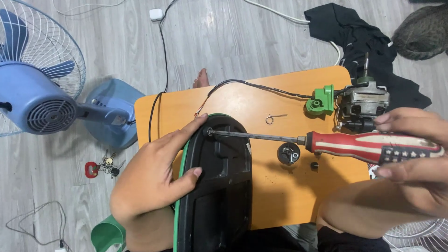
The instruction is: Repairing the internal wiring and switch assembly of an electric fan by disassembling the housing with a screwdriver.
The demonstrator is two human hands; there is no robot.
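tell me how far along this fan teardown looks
Done: the motor with its green bracket lies loose on the orange table, beside a wire clip and a black knob. In hand: the left hand steadies the black base housing; the right hand drives a red screwdriver into its screw. Left: that screw remains seated.

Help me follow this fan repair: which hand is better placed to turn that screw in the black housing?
Right: the right hand grips the screwdriver, its tip at the screw. The left hand steadies the black housing.
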